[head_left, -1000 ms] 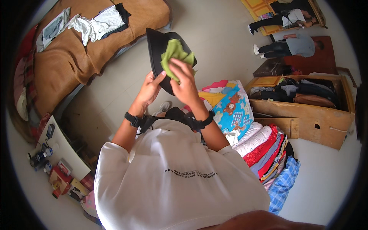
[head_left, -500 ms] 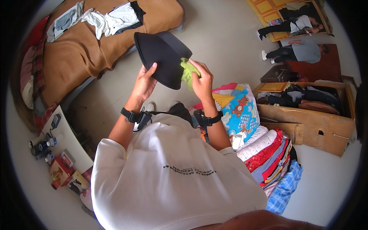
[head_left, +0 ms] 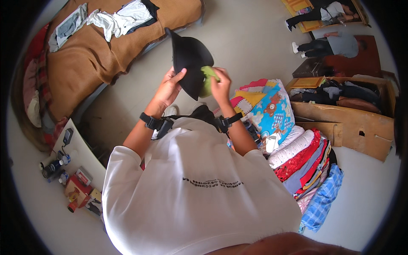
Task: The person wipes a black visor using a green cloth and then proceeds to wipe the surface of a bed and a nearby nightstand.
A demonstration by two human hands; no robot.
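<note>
My left hand (head_left: 168,88) is closed on the lower left edge of a black brimmed hat (head_left: 192,55), with the thumb lying over its surface. The hat is held up in front of me, tilted, its pointed brim end toward the top. A crumpled yellow-green cloth (head_left: 206,83) is pinched in the fingers of my right hand (head_left: 221,86). That cloth lies against the right side of the hat. Part of the right fingertips is hidden behind the cloth.
To the left is a bed (head_left: 93,68) with folded clothes (head_left: 127,20). A white table (head_left: 80,146) carries bottles and boxes. On the right stand a folded-clothes pile (head_left: 304,165), a patterned blanket (head_left: 272,110) and an open wooden cabinet (head_left: 348,112). Two people are at the far right.
The hat has turned more edge-on and shifted slightly right with my left hand. My right hand, still with the cloth, has moved a little along the hat's side.
</note>
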